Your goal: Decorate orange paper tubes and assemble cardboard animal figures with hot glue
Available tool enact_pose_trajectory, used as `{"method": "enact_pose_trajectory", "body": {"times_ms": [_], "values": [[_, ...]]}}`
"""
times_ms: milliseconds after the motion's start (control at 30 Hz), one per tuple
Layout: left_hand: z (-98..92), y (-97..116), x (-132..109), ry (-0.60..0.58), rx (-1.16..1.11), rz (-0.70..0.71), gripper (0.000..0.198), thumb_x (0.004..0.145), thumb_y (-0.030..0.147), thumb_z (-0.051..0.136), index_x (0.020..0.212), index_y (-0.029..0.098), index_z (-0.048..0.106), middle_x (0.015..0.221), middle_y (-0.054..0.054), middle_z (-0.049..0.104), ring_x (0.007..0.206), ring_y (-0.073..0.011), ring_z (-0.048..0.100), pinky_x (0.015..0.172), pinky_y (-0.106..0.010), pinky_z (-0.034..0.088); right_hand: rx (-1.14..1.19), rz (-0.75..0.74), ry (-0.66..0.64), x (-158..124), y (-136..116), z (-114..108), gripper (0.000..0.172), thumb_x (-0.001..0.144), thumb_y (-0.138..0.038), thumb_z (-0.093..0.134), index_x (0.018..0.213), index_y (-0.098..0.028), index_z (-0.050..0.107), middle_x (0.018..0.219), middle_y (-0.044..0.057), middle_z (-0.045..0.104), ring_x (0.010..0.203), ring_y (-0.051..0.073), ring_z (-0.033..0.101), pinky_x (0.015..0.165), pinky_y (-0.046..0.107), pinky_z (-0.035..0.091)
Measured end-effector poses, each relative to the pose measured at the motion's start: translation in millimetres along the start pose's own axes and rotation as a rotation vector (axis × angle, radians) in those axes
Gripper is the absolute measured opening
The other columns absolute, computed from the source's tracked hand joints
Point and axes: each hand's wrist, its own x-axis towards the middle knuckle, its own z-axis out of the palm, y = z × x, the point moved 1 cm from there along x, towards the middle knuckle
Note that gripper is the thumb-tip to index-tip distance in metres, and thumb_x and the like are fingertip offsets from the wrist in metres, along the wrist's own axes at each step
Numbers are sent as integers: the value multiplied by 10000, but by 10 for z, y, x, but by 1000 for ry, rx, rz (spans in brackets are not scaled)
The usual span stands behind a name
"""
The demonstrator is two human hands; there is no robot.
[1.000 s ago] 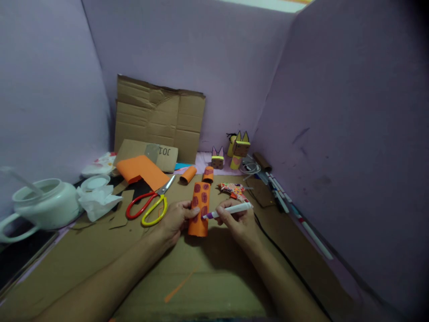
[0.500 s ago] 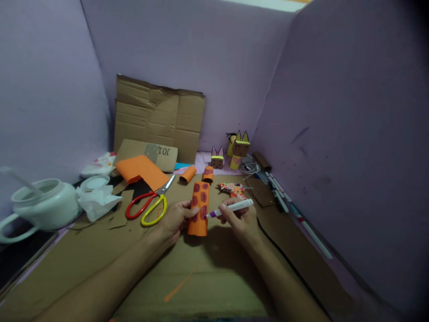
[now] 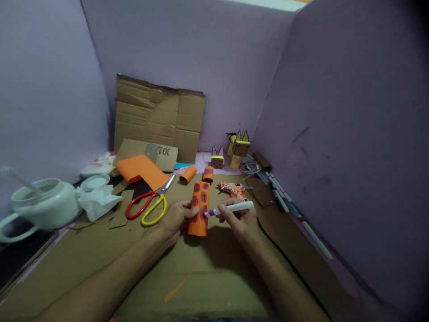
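Observation:
An orange paper tube (image 3: 199, 223) with several dark red spots lies on the cardboard work surface (image 3: 208, 277). My left hand (image 3: 174, 219) grips the tube from its left side, thumb on top. My right hand (image 3: 238, 217) pinches a white marker (image 3: 231, 208) with a purple tip. The tip touches the tube's right side near the middle.
Red and yellow scissors (image 3: 147, 205) lie left of the tube, beside orange paper (image 3: 142, 170) and crumpled tissue (image 3: 97, 201). A white jar (image 3: 47, 205) stands far left. Two short orange tubes (image 3: 197, 174), paper cat figures (image 3: 239, 147), a patterned glue gun (image 3: 233, 190) and pens (image 3: 279, 194) sit behind and right.
The marker tip has shifted up the tube's right side, from low near the end to the middle. My left hand holds the tube still.

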Motion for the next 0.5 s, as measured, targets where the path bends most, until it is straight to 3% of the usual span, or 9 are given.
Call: {"method": "enact_pose_trajectory", "body": {"times_ms": [333,500], "values": [[-10,0,-1,4,-7,0,189,586,102,728,774,91,705,669,-74,705,573,-160,624,576,-271,493,5,-35,54,13,15,-1,205,774,-366,657,709,-173,634,544,16,641,477,140,591,465,242,473],[-3,-4,2,-1,-14,-3,205,577,96,736,780,88,703,665,-76,705,575,-167,630,575,-275,501,-15,-17,-24,-1,31,-21,221,785,-357,643,679,-163,630,509,17,626,438,128,560,429,227,433]]}}
